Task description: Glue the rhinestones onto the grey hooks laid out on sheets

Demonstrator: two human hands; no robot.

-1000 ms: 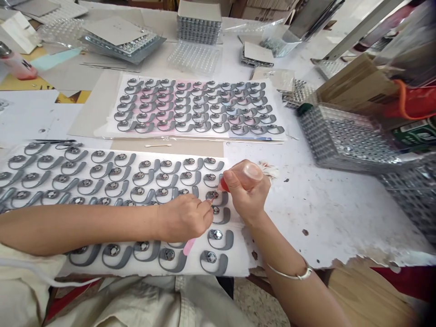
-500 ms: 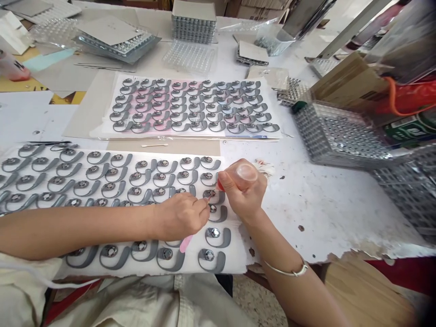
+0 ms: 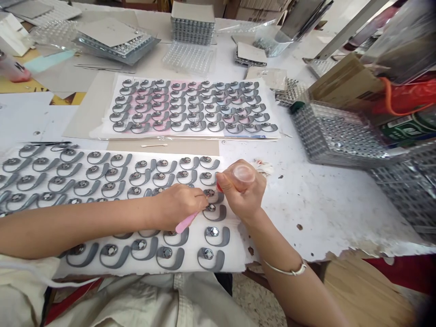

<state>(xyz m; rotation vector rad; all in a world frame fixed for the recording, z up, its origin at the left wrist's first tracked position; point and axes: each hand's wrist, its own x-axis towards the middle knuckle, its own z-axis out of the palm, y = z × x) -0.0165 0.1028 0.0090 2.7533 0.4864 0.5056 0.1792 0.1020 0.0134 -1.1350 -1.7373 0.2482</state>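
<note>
Our left hand (image 3: 179,208), grip clenched on a pink plastic stick (image 3: 184,223), our right hand (image 3: 242,188), grip grasping a small clear red-tipped bottle (image 3: 243,173), both just above a grey hook-shaped part with silver disc (image 3: 214,212) on a white sheet (image 3: 235,254)

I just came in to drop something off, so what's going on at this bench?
A person is working over a white sheet laid with rows of grey curved pieces with metal discs. The left hand grips a pink stick near one piece, and the right hand holds a small red-tipped item beside it. Another filled sheet lies farther up the bench.
</note>
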